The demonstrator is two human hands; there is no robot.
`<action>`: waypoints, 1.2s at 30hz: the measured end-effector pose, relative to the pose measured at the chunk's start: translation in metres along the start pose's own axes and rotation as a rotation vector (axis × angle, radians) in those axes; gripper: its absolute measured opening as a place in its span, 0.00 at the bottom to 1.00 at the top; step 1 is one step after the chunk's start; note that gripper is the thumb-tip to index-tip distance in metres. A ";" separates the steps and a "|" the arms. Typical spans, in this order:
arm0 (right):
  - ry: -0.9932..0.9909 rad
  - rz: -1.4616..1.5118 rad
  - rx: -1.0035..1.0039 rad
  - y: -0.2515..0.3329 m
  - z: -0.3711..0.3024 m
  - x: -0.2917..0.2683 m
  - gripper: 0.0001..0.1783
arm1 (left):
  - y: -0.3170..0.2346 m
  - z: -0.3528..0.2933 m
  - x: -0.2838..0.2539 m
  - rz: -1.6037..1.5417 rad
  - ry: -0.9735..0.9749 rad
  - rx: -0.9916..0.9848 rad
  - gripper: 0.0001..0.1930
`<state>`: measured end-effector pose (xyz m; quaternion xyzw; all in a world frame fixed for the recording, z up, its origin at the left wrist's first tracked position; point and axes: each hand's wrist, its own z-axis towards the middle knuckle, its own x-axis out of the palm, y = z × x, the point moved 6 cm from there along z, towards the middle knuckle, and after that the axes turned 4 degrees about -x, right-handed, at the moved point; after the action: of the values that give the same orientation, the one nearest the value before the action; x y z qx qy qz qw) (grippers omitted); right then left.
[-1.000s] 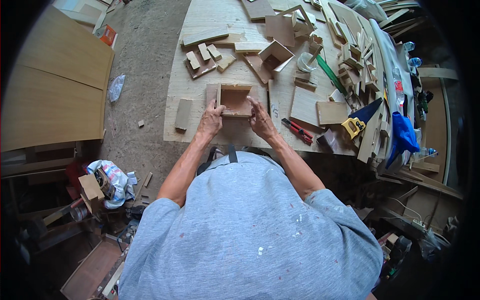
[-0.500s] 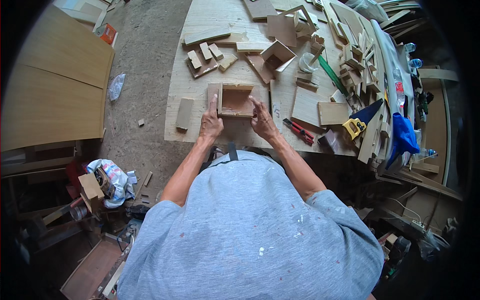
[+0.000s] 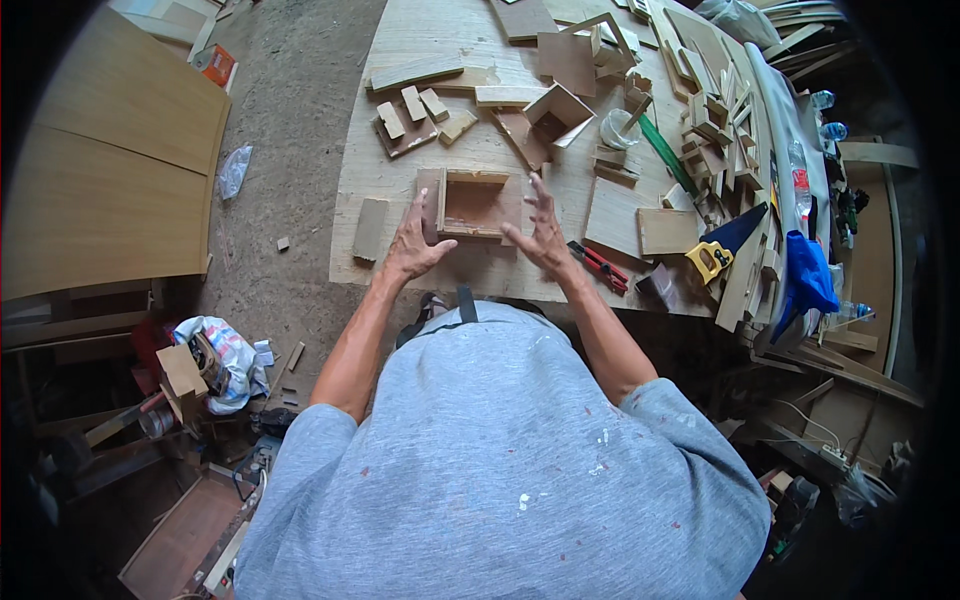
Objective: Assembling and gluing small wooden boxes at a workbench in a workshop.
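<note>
Head view, and I read the dial from the box, with 12 o'clock pointing away from the wearer. The pale, plywood-topped bench (image 3: 385,180) runs up past 12, wide enough for the offcuts to be spread around a working spot at its near edge. At 9 o'clock, beyond a strip of floor, I have a large, honey-brown wooden panel (image 3: 120,200).

At the centre is a flat, reddish-brown rectangular board (image 3: 429,190); it lies under the box and shows on both sides, perhaps as a base. The saw with dark blade and yellow handle (image 3: 712,256) rests just past 3, its handle turned nearer the wearer, I'd guess for easy pick-up.

The small, open-topped wooden box (image 3: 473,204) sits on that board, well within reach, its hollow facing up at me. The left hand (image 3: 411,246) is at 8 o'clock and the right hand (image 3: 547,241) at 4, both opened wide, fingers spread, gripping nothing; they frame the box, which seems to rest there unaided. Whether either thumb touches its near corners, I can't tell.

Smaller again, a grey-brown rectangular wood block (image 3: 370,229) lies between 8 and 9, and a slim red-and-black hand tool (image 3: 600,268) at 4, near the right hand.
</note>
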<state>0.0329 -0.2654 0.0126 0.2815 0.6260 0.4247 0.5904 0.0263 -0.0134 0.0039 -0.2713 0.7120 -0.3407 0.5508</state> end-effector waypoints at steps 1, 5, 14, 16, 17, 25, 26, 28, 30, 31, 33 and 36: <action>-0.002 -0.001 0.002 -0.009 0.007 0.001 0.60 | -0.002 0.005 0.000 -0.001 0.002 0.002 0.56; 0.058 0.137 -0.077 -0.017 0.025 0.007 0.59 | -0.019 0.023 -0.003 0.336 0.033 0.164 0.65; -0.196 0.098 0.148 -0.033 0.003 -0.047 0.47 | 0.059 -0.004 -0.051 0.263 -0.274 -0.254 0.43; -0.210 0.135 0.192 -0.033 -0.009 -0.050 0.47 | 0.076 -0.024 -0.056 0.430 -0.299 -0.411 0.38; -0.228 0.141 0.187 -0.034 -0.012 -0.050 0.46 | 0.083 -0.029 -0.056 0.402 -0.321 -0.348 0.37; -0.053 0.185 0.215 0.016 -0.011 -0.030 0.26 | 0.014 -0.022 -0.068 -0.432 -0.396 -0.279 0.29; -0.051 0.280 0.197 0.028 -0.010 -0.025 0.26 | -0.014 -0.015 -0.060 -0.551 -0.300 -0.238 0.29; -0.050 0.507 0.184 0.055 -0.006 -0.014 0.27 | -0.054 -0.003 -0.036 -0.602 -0.184 -0.139 0.28; -0.136 0.584 0.174 0.058 -0.004 -0.022 0.28 | -0.089 0.010 -0.013 -0.647 -0.086 -0.116 0.29; -0.209 0.661 0.167 0.058 -0.004 -0.033 0.29 | -0.108 0.014 0.002 -0.929 0.057 -0.132 0.29; -0.247 0.688 0.180 0.055 0.000 -0.057 0.30 | -0.131 0.023 0.021 -1.202 0.234 -0.139 0.29; -0.361 0.671 0.135 0.044 0.003 -0.099 0.30 | -0.152 0.034 0.044 -1.427 0.508 -0.162 0.27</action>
<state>0.0435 -0.3284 0.1002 0.5790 0.4117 0.4959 0.4993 0.0503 -0.1471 0.0910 -0.6187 0.4916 -0.6128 -0.0055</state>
